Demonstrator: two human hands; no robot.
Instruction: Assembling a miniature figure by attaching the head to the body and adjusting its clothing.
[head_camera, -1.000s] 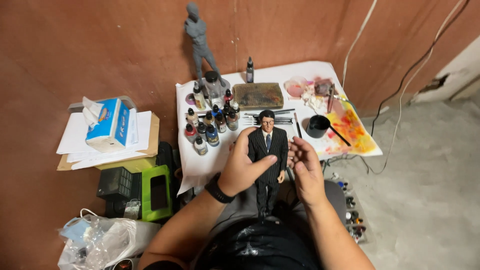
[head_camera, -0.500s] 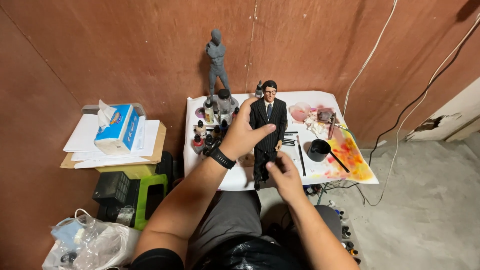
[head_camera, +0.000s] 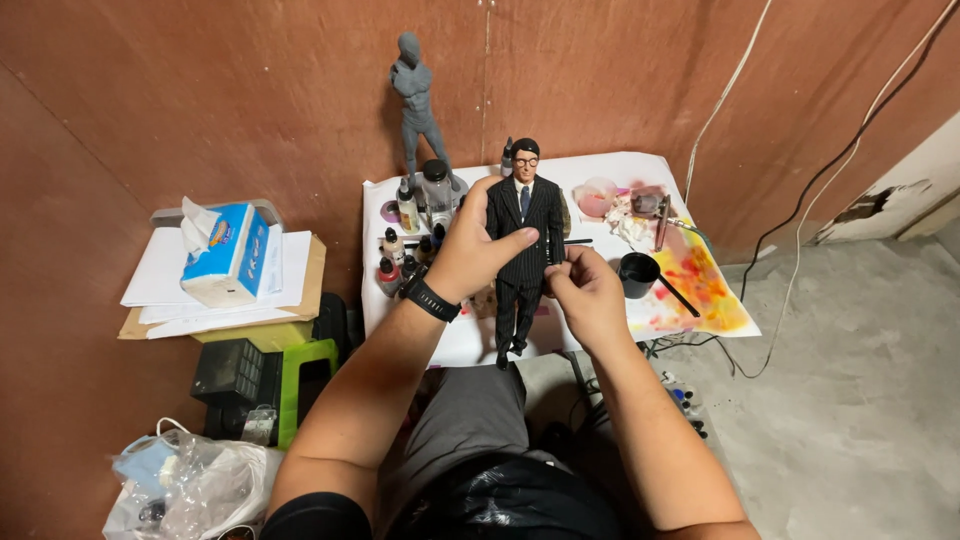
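I have the figure (head_camera: 524, 250) lifted upright in the middle of the frame, above the white table (head_camera: 470, 345). It looks fully painted: dark striped suit, tie, glasses, so I judge little is left but checking or touch-up. My left hand (head_camera: 478, 248) is closed round its torso from the left, thumb across the chest. My right hand (head_camera: 588, 292) pinches at its lower arm on the right, fingers nearly shut. Paint bottles (head_camera: 400, 255) stand behind my left wrist.
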